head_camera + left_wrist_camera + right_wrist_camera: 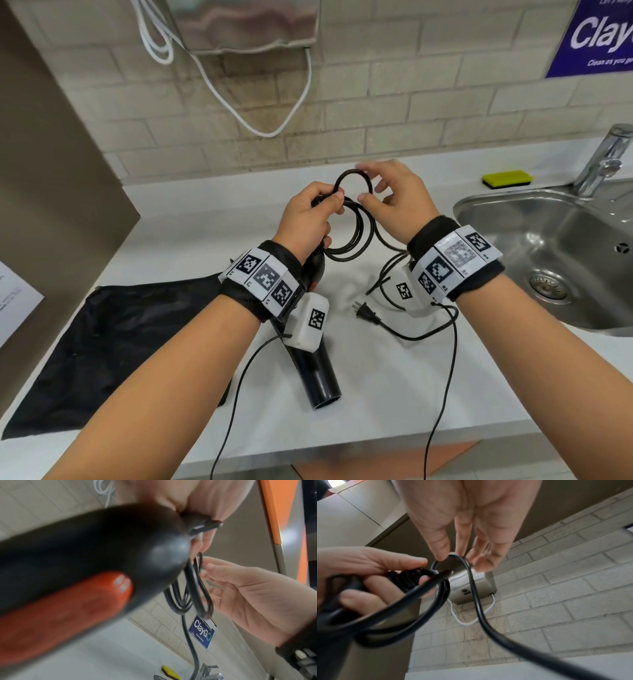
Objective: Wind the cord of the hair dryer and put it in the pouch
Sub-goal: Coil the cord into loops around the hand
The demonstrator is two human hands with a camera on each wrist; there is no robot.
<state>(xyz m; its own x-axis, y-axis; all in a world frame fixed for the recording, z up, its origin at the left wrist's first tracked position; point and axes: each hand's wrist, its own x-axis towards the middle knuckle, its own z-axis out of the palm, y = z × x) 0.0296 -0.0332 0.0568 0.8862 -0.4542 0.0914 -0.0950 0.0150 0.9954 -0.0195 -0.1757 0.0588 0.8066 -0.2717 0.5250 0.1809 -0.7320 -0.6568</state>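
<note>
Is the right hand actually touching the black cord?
Touching. The right wrist view shows the right hand pinching the top of a cord loop between thumb and fingertips.

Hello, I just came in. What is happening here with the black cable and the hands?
A person is winding the hair dryer cord into loops above the counter. The left hand grips the dryer's handle together with the finished loops, and the right hand pinches a new loop. The rest of the cord and its plug lie unwound on the counter. The black pouch lies flat on the left.
</note>
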